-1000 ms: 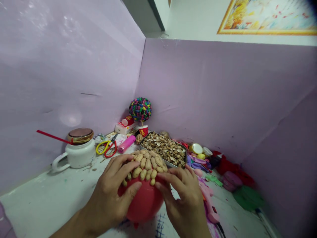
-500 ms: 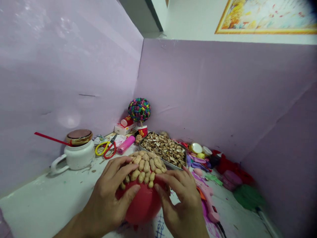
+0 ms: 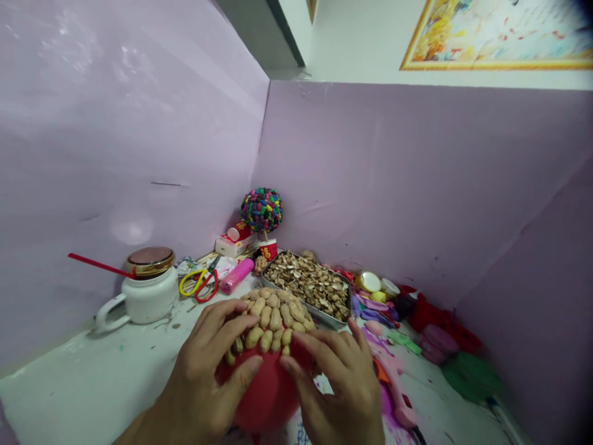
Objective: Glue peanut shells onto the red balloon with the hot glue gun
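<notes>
A round red balloon stands in front of me, its upper part covered with rows of unshelled peanuts. My left hand is curled around the balloon's left side, fingers over the peanuts and thumb against the red surface. On the other side, my right hand has thumb and forefinger at a peanut on the lower edge of the covered part, pressed close to the balloon. Part of the balloon's right side is hidden by that hand.
Behind the balloon sits a metal tray of shells. Scissors, a pink cylinder and a white mug stand left. To the right lie a pink glue gun and deflated balloons. A multicoloured ball stands behind.
My right thumb has slid slightly left and down beside the edge peanut. The left hand keeps its hold on the balloon. The whole view has shifted slightly.
</notes>
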`<state>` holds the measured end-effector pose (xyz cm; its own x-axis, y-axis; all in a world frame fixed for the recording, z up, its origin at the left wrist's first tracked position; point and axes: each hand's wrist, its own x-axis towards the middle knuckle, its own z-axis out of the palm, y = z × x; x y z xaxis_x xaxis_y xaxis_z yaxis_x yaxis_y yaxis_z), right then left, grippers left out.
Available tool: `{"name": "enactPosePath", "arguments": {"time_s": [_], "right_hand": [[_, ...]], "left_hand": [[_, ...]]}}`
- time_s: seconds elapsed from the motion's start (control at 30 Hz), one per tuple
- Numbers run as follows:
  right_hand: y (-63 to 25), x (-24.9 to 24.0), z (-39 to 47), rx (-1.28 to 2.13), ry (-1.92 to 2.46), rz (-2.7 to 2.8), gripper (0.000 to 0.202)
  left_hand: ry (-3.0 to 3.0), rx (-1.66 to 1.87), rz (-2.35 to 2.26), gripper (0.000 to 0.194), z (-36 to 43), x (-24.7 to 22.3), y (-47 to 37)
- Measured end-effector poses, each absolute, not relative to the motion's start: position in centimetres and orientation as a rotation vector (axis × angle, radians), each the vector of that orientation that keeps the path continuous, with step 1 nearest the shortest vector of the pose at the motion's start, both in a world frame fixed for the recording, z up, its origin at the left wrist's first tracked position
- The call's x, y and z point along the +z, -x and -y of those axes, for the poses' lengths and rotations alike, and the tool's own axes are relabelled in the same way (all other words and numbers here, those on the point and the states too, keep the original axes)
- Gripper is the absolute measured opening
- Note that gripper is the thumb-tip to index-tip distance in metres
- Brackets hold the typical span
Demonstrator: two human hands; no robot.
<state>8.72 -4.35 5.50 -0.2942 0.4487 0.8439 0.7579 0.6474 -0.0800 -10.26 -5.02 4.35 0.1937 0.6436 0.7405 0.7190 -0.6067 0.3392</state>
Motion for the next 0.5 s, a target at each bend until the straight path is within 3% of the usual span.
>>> {"name": "enactPosePath", "arguments": {"time_s": [0.33,0.5], "right_hand": [[-8.9,6.8,4.9,-0.393,0.943,2.01,0.026],[-8.8,6.8,4.8,-0.442,0.945,2.009,0.017]], "left_hand": [[2.361,-1.414,1.365,0.036,5.4,4.6,10.2],[2.36,-1.453,1.361,0.035,5.3,4.5,10.0]]}}
